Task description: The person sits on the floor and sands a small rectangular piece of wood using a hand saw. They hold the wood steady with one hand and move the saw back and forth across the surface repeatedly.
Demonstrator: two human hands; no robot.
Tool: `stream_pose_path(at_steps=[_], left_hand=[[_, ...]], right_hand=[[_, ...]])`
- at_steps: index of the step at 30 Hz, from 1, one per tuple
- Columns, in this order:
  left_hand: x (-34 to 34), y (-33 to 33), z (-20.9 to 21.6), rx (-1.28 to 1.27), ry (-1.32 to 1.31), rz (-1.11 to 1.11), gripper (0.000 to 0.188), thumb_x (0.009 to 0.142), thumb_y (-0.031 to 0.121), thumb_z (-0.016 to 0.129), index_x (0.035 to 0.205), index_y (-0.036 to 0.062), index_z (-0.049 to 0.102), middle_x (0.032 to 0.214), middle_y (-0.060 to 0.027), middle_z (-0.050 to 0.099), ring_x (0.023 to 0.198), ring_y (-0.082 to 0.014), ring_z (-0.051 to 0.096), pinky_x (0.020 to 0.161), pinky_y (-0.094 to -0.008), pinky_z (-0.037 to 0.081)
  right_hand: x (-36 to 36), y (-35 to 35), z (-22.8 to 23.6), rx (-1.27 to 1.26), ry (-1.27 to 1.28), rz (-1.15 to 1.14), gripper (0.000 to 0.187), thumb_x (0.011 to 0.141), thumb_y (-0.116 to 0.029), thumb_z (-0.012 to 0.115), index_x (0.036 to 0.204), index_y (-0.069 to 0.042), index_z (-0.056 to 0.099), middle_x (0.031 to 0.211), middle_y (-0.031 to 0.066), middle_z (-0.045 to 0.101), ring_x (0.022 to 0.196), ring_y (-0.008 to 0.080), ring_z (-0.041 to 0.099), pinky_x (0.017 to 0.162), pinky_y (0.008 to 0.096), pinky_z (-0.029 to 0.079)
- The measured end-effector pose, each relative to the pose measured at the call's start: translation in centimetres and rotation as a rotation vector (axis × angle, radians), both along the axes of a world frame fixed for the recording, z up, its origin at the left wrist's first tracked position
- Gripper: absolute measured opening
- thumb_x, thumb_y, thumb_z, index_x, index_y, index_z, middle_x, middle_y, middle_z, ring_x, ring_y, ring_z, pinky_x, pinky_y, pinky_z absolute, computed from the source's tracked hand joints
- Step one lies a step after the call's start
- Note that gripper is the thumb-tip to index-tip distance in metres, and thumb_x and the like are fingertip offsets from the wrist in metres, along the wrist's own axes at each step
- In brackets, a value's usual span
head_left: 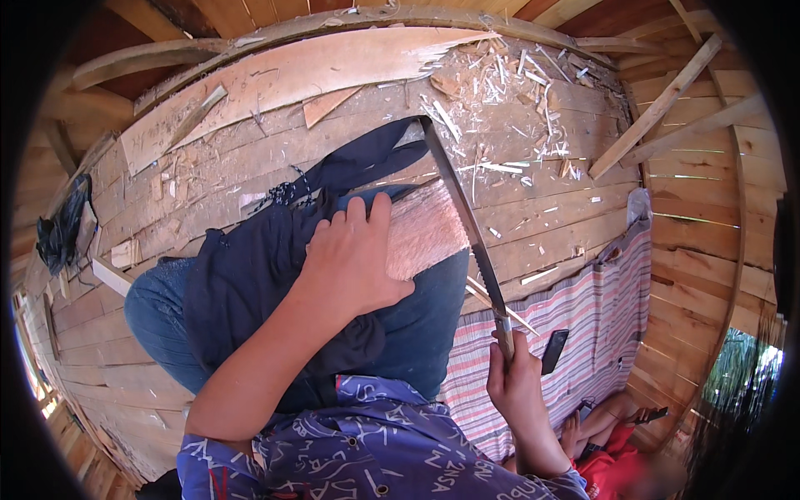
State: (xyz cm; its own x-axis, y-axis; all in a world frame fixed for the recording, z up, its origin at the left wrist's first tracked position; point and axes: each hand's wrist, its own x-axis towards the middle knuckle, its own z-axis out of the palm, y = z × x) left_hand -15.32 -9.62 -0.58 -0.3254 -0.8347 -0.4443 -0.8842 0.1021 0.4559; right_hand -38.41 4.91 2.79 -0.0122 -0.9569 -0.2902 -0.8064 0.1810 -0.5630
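A pinkish, rough-faced wood block (427, 229) rests over my lap. My left hand (354, 254) grips its near left side, fingers over the top and thumb along the lower edge. To the right, my right hand (518, 375) is closed round the handle of a handsaw (467, 218). Its long, narrow toothed blade slants up and left, lying along the block's right end; whether the teeth bite into the wood I cannot tell. Dark cloth (250, 287) drapes over my jeans beneath the block, and part of it reaches toward the blade's far tip.
Wood chips and slivers (542, 100) litter the plank floor ahead. A long board (292, 79) lies at the far side. On the right are a striped mat (575, 308), a phone (554, 352) and a seated person in red (617, 462). A black plastic bag (65, 225) is at far left.
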Motion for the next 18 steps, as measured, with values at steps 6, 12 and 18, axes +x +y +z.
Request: stream_pose_path(at_steps=[6,12,18], left_hand=[[-0.2,0.9,-0.7,-0.078,0.036,0.025,0.093,0.058,0.035,0.081,0.132,-0.0024,0.040,0.112,-0.0206,0.053,0.107,-0.0372,0.055,0.087,-0.0444,0.045],[0.1,1.1,-1.3,-0.081,0.080,0.035,0.093,0.057,0.035,0.082,0.132,-0.0012,0.040,0.110,-0.0189,0.052,0.106,-0.0360,0.055,0.084,-0.0432,0.044],[0.1,1.6,-1.9,-0.128,0.073,0.088,0.092,0.057,0.035,0.082,0.131,-0.0008,0.040,0.111,-0.0201,0.053,0.104,-0.0380,0.056,0.084,-0.0455,0.045]], right_hand=[[0.0,1.2,2.6,0.089,0.107,-0.003,0.024,0.090,-0.003,0.058,0.113,0.000,0.050,0.063,0.0223,0.060,0.058,0.0412,0.064,0.048,0.0464,0.047],[1.1,0.9,3.0,0.123,0.128,0.005,0.023,0.092,-0.003,0.056,0.113,0.001,0.048,0.065,0.0237,0.060,0.061,0.0418,0.064,0.049,0.0471,0.048],[3.1,-3.4,-1.1,-0.005,0.108,0.046,0.022,0.092,-0.004,0.056,0.111,0.002,0.048,0.067,0.0250,0.059,0.062,0.0449,0.061,0.049,0.0478,0.046]])
